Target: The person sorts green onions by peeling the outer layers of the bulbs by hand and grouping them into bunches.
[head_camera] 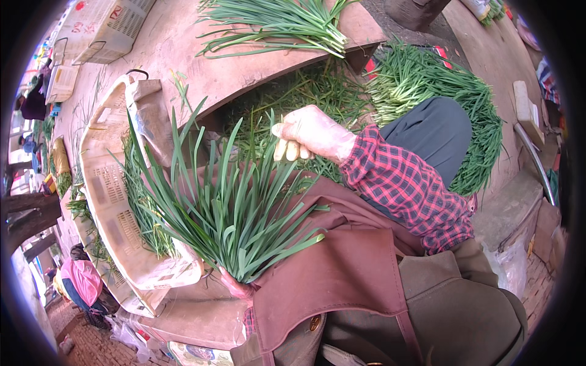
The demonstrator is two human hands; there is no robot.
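Note:
My left hand [236,286], low and left of my apron, grips a bunch of flat green leaves, likely Chinese chives [238,228], around its lower end. The leaves fan up and outward over the brown apron [329,270], hiding much of that hand. My right hand [306,132] is raised beyond the bunch, below the edge of a board [274,64]. Its fingers are curled in, with pale yellowish coverings or tips, and I see nothing plainly held in them. Loose leaf trimmings [316,91] lie under and behind that hand.
A plastic crate [103,183] with greens stands left. A chive bundle [293,23] lies on the board. A large chive pile [476,123] rests beside my right knee [430,132]. Stacked crates [107,32] stand upper left. A person in pink [82,279] is lower left.

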